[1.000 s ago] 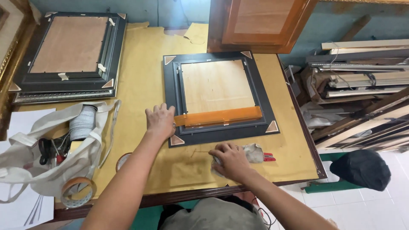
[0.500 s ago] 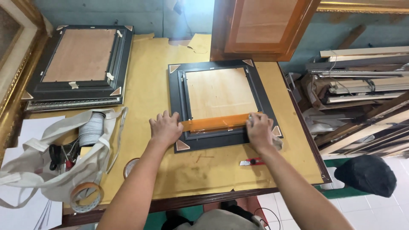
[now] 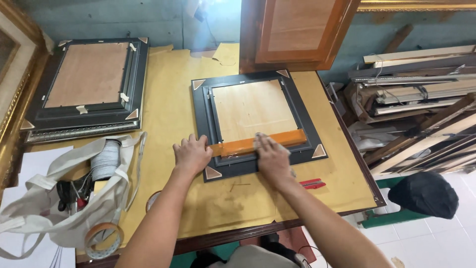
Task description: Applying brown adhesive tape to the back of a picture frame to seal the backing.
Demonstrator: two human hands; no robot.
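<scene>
On a paper-covered surface [image 3: 168, 114] at centre frame, a black picture frame [image 3: 255, 121] lies face down, its plywood backing in place. A strip of orange-brown tape [image 3: 238, 146] runs along the backing's lower edge; the other three edges appear untaped. The left hand [image 3: 192, 155] lies flat, fingers together, on the strip's left end, and the right hand [image 3: 271, 158] presses open-palmed mid-strip; neither grips anything. A second frame [image 3: 84, 89] lies upper left, a tape roll [image 3: 103, 238] lower left.
</scene>
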